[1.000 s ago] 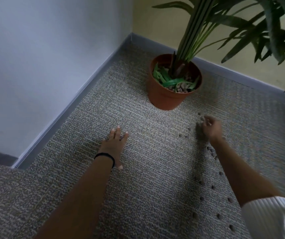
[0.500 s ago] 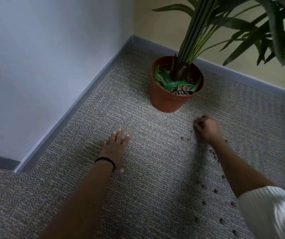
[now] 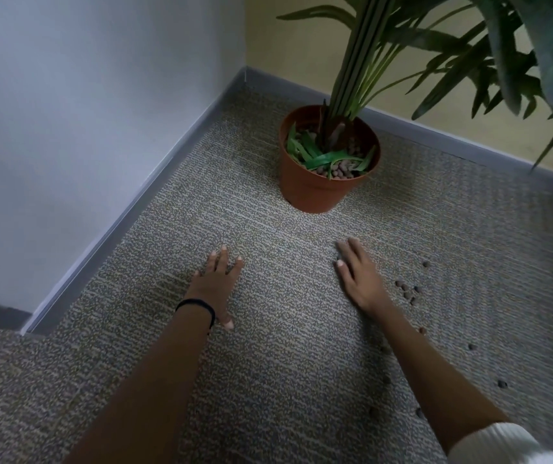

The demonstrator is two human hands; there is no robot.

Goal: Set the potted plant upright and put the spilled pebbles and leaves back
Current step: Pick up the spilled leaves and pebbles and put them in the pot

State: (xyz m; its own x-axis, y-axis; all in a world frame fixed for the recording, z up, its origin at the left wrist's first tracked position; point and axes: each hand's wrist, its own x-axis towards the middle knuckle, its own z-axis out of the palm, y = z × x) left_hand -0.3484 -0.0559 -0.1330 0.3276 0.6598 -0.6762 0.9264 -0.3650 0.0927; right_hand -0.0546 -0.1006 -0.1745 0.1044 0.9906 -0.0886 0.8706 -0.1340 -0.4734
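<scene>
— Right hand (image 3: pixel 359 279) has changed since half a second ago. It was bunched loosely beside the spilled pebbles (image 3: pixel 406 291), and now it lies flat with its fingers (image 3: pixel 348 252) stretched out on the carpet, grasping nothing that I can see.

— And the rest, biggest first?

— Speckled grey carpet (image 3: pixel 268 380) runs into a corner. A pale bluish wall (image 3: pixel 67 128) on the left meets a yellowish wall (image 3: pixel 285 45) behind, and a grey skirting board (image 3: pixel 168 169) runs along both. The potted plant (image 3: pixel 352 78) stands upright near that corner, its long green fronds spreading up and to the right.

— The pot?

— It's a terracotta-coloured pot (image 3: pixel 315 192), sitting on its base on the carpet near the back skirting. Inside, around the stems, loose green leaves (image 3: pixel 322 159) lie on a bed of brown pebbles (image 3: pixel 338 170).

— What about the left hand (image 3: pixel 216 283)?

— As before, it's palm down on the carpet with the fingers straight, slightly spread and released. A black band (image 3: pixel 198 304) circles the wrist. Both hands lie in front of the pot, apart from it. A white sleeve (image 3: pixel 496 443) covers the right upper arm.

— What is on the floor?

— The spilled pebbles lie to the right of the right hand. There's a small cluster near the wrist, and others are scattered singly alongside the forearm. I cannot tell whether the dark spot by the forefinger is a pebble or a shadow.
</scene>
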